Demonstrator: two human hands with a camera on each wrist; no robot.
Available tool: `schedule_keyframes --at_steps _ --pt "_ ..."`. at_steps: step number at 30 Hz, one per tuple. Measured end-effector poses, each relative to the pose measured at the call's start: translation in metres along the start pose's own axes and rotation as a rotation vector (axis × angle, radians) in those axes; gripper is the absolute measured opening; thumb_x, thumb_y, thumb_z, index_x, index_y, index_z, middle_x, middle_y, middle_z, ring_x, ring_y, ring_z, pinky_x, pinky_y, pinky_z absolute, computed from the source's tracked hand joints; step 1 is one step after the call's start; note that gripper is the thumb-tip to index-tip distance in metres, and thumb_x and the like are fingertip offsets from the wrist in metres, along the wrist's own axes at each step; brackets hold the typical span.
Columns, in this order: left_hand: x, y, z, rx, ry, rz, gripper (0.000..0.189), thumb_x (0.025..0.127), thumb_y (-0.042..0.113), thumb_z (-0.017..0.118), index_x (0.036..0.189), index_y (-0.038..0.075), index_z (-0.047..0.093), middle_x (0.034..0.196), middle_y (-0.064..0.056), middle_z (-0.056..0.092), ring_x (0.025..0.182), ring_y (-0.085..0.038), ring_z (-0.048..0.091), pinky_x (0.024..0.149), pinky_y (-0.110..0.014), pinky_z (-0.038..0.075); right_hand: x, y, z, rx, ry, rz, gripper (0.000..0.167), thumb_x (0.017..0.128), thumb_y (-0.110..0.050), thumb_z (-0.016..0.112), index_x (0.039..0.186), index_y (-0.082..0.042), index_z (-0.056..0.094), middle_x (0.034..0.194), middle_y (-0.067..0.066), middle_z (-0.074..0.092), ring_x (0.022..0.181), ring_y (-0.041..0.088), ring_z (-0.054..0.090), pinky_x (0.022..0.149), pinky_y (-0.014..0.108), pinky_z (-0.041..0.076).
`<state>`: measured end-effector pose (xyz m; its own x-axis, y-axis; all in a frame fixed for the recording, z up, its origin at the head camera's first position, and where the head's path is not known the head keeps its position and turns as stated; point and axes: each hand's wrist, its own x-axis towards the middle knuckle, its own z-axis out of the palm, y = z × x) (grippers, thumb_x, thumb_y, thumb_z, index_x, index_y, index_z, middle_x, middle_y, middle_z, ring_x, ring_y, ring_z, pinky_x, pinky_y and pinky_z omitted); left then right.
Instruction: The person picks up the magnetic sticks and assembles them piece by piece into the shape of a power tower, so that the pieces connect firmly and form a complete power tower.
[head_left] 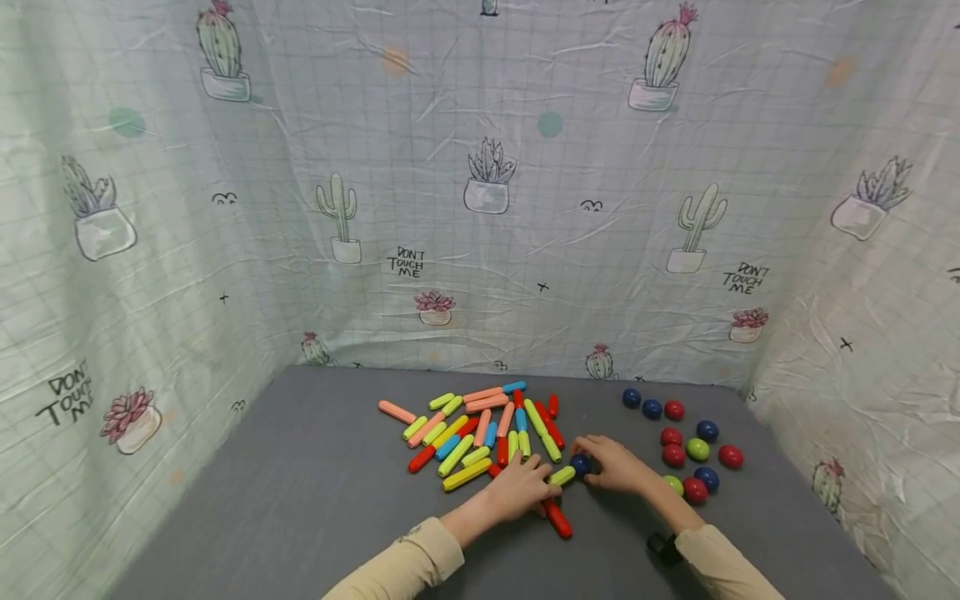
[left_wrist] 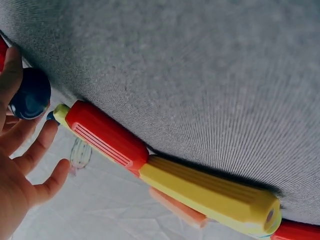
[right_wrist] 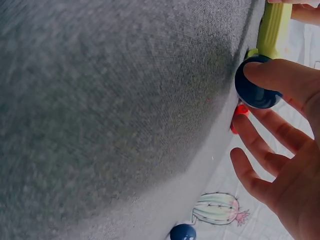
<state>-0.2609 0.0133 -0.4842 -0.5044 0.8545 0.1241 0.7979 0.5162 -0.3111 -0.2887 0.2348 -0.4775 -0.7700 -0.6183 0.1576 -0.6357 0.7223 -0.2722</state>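
Note:
My left hand [head_left: 517,487] holds a dark blue ball [left_wrist: 32,94] between thumb and fingers, hidden under the hand in the head view. A red stick [head_left: 557,518] runs from that hand toward the front right. Further up, a yellow-green stick [head_left: 561,476] reaches from the left fingertips to a second blue ball [head_left: 581,464]. My right hand [head_left: 617,467] pinches this second ball, thumb [right_wrist: 280,76] across its face. In the right wrist view, the yellow-green stick [right_wrist: 275,30] ends right at the ball.
Many loose sticks [head_left: 453,457] in yellow, red, pink and blue lie left of and behind my hands. Several red, blue and green balls [head_left: 697,450] are scattered at the right. A cactus-print curtain [head_left: 487,275] surrounds the grey table [head_left: 315,483].

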Motion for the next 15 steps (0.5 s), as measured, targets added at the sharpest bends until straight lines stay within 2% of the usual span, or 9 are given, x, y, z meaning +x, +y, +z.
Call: schedule_keyframes --at_steps 9,12,15 --pt "-0.0008 0.0025 -0.0007 -0.013 0.004 -0.003 0.037 0.08 0.052 0.051 0.112 0.036 0.058 0.099 0.007 0.059 0.093 -0.013 0.051 0.086 -0.039 0.043 0.0015 -0.0015 -0.0003 -0.004 -0.035 0.032 0.032 0.07 -0.014 0.072 0.097 -0.017 0.054 0.094 -0.002 0.057 0.086 0.017 0.054 0.069 0.036 0.044" --pt "-0.0015 0.0027 -0.0017 0.0 0.013 -0.01 0.042 0.08 0.053 0.05 0.119 0.037 0.053 0.099 0.005 0.06 0.092 -0.013 0.053 0.086 -0.038 0.043 0.0018 0.0004 -0.0033 0.02 -0.082 0.03 0.032 0.071 -0.016 0.071 0.098 -0.016 0.054 0.094 -0.002 0.056 0.085 0.016 0.053 0.068 0.034 0.044" --pt "-0.0019 0.003 -0.0023 0.018 0.027 -0.016 0.049 0.08 0.054 0.051 0.125 0.035 0.048 0.097 0.004 0.061 0.092 -0.014 0.054 0.085 -0.038 0.044 0.0048 0.003 -0.0094 0.091 -0.137 0.013 0.028 0.076 -0.014 0.067 0.102 -0.012 0.056 0.097 0.001 0.059 0.085 0.019 0.056 0.069 0.034 0.046"
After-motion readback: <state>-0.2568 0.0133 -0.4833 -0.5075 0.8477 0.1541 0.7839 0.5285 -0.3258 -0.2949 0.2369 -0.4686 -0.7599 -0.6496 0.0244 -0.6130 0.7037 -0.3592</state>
